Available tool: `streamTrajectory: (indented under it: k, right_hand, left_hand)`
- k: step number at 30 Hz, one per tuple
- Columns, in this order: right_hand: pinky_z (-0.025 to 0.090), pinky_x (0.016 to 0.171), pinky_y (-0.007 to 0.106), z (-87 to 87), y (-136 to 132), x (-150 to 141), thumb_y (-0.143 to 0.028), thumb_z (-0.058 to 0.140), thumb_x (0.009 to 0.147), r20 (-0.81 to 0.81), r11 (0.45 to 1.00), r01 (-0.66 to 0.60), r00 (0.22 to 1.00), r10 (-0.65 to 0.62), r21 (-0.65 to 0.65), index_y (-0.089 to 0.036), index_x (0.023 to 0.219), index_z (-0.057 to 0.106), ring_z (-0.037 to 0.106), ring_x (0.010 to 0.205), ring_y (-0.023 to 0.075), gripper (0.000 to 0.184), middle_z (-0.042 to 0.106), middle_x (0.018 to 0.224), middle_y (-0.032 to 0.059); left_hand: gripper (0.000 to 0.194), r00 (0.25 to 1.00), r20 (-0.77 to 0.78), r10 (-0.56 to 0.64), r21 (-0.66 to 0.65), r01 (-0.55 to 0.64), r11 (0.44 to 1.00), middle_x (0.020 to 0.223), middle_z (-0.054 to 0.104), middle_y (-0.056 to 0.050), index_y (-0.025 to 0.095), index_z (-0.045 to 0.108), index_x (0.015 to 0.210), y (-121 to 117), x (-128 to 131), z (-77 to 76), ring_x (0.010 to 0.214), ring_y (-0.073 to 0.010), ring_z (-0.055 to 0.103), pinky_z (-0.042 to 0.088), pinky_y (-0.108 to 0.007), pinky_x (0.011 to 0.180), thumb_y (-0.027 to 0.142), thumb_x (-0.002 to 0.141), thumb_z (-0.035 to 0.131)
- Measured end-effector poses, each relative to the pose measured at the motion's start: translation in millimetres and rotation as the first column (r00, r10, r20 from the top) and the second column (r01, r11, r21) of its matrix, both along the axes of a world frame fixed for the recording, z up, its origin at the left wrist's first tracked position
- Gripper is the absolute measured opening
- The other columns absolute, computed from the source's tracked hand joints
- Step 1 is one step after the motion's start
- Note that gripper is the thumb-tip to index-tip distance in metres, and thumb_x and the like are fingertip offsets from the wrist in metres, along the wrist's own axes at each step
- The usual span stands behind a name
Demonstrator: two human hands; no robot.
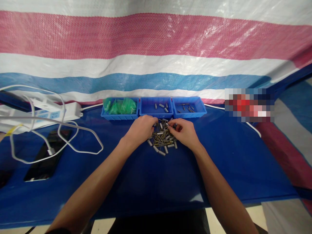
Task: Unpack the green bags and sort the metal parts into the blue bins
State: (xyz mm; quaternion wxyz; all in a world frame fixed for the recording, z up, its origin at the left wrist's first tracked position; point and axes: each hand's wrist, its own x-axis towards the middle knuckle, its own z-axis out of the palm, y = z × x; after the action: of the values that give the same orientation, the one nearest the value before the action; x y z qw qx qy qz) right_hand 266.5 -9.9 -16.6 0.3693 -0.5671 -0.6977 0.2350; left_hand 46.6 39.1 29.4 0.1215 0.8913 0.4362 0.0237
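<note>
A pile of small metal parts (162, 139), thin brassy pins and short grey cylinders, lies on the blue tabletop between my hands. My left hand (143, 128) rests at the pile's left edge, its fingers curled and closed; whatever they hold is hidden. At the pile's upper right, my right hand (184, 131) has thumb and forefinger drawn together in a pinch, with something small and dark by the fingers. Just behind the pile stand two blue bins: the middle bin (147, 106) holds several grey cylinders, and the right bin (200, 105) has several thin pins.
A left blue bin (106, 114) contains green plastic bags (122, 106). Farther left are a white power strip (70, 110), looped white cables (95, 133) and a black phone (42, 165). A striped tarp (156, 35) hangs behind the table; a blurred-out patch (248, 104) covers something at right.
</note>
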Motion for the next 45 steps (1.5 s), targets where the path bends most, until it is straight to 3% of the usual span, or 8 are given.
streamTrajectory:
  k: [7, 17, 25, 33, 37, 42, 45]
  right_hand:
    - [0.048, 0.062, 0.028, 1.0, 0, 0, -0.020, 0.068, 0.086, -0.018, 1.000, -0.012, 1.000, 0.011, -0.015, -0.022, 0.095, 0.078, 0.056, 0.057, 0.0129, 0.013, 0.075, 0.084, 0.0019]
    - [0.048, 0.063, 0.029, 0.5, 0, 0, -0.022, 0.068, 0.088, 0.004, 1.000, -0.015, 1.000, 0.015, -0.007, -0.023, 0.094, 0.078, 0.058, 0.059, 0.0138, 0.012, 0.076, 0.085, 0.0024]
    - [0.048, 0.062, 0.030, 0.9, 0, 0, -0.023, 0.067, 0.090, -0.004, 1.000, -0.005, 1.000, 0.005, -0.002, -0.022, 0.094, 0.079, 0.057, 0.058, 0.0139, 0.012, 0.075, 0.084, 0.0026]
    - [0.048, 0.062, 0.029, 1.3, 0, -1, -0.025, 0.067, 0.091, -0.003, 1.000, -0.006, 1.000, 0.006, 0.001, -0.022, 0.094, 0.079, 0.057, 0.058, 0.0140, 0.013, 0.075, 0.083, 0.0026]
    - [0.049, 0.062, 0.030, 1.3, 0, -1, -0.026, 0.066, 0.091, 0.003, 1.000, -0.003, 1.000, 0.003, 0.000, -0.022, 0.095, 0.079, 0.057, 0.059, 0.0142, 0.014, 0.075, 0.083, 0.0028]
    - [0.049, 0.062, 0.030, 3.9, -2, -2, -0.027, 0.066, 0.093, -0.039, 0.999, -0.006, 0.999, 0.007, 0.035, -0.022, 0.096, 0.078, 0.057, 0.059, 0.0137, 0.014, 0.075, 0.083, 0.0030]
    - [0.050, 0.059, 0.029, 6.0, -4, -4, -0.031, 0.069, 0.092, -0.197, 0.999, -0.028, 0.980, 0.032, 0.022, -0.022, 0.105, 0.077, 0.059, 0.059, 0.0132, 0.018, 0.076, 0.088, 0.0033]
  left_hand:
    - [0.033, 0.997, 0.072, -0.019, -0.004, 0.019, 1.000, 0.106, 0.073, -0.011, 0.018, 0.071, 0.115, -1, 2, -6.5, 0.101, -0.0273, 0.071, 0.054, -0.035, 0.090, 0.008, 0.086, 0.060]
    - [0.033, 0.996, 0.083, -0.028, 0.015, 0.027, 1.000, 0.103, 0.072, -0.011, 0.018, 0.071, 0.108, -5, 6, -4.8, 0.098, -0.0266, 0.070, 0.054, -0.034, 0.088, 0.004, 0.083, 0.055]
    - [0.024, 0.999, 0.006, 0.044, 0.012, -0.044, 0.999, 0.099, 0.076, -0.011, 0.018, 0.070, 0.107, -7, 6, 4.1, 0.095, -0.0281, 0.073, 0.054, -0.035, 0.084, 0.011, 0.093, 0.053]
    - [0.029, 0.999, 0.018, 0.026, 0.024, -0.027, 0.999, 0.102, 0.074, -0.011, 0.017, 0.068, 0.112, -5, 7, -5.0, 0.099, -0.0274, 0.072, 0.055, -0.035, 0.085, 0.006, 0.090, 0.054]
    - [0.030, 1.000, 0.016, 0.018, 0.035, -0.018, 0.999, 0.101, 0.072, -0.013, 0.015, 0.069, 0.114, -7, 8, -1.4, 0.098, -0.0290, 0.070, 0.056, -0.039, 0.087, 0.006, 0.092, 0.051]
    - [0.028, 0.966, 0.259, 0.012, 0.020, -0.017, 1.000, 0.107, 0.071, -0.013, 0.014, 0.076, 0.109, -7, 6, 11.1, 0.102, -0.0257, 0.069, 0.056, -0.039, 0.096, 0.013, 0.096, 0.051]
    - [0.021, 0.855, 0.510, 0.091, -0.132, -0.027, 0.991, 0.101, 0.075, -0.009, 0.016, 0.080, 0.102, -7, 7, 16.0, 0.090, -0.0209, 0.072, 0.060, -0.035, 0.090, 0.021, 0.094, 0.060]
